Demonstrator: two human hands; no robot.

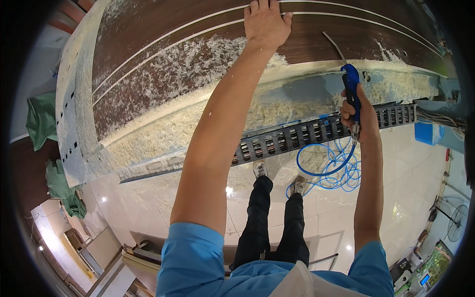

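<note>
My right hand (pixel 360 111) is wrapped round a blue and black air blow gun (pixel 352 81). Its thin metal nozzle (pixel 334 45) points up and left over a dark brown wood-grain panel (pixel 198 24). From the gun's lower end a blue air hose (pixel 321 174) hangs down and lies in loose coils on the floor. At the top of the view my left hand (pixel 267 24) lies flat on the panel, fingers stretched across its two pale parallel grooves. Pale sawdust (pixel 188 64) covers the panel's near side, thickest along the edge.
A dusty machine bed (pixel 163 126) carries the panel. A slotted black cable duct (pixel 297 140) runs along its near side. Green cloths (pixel 42 119) hang at the left. A blue bin (pixel 428 132) and a fan (pixel 457 222) are at the right. My feet stand on pale tiles beside the hose.
</note>
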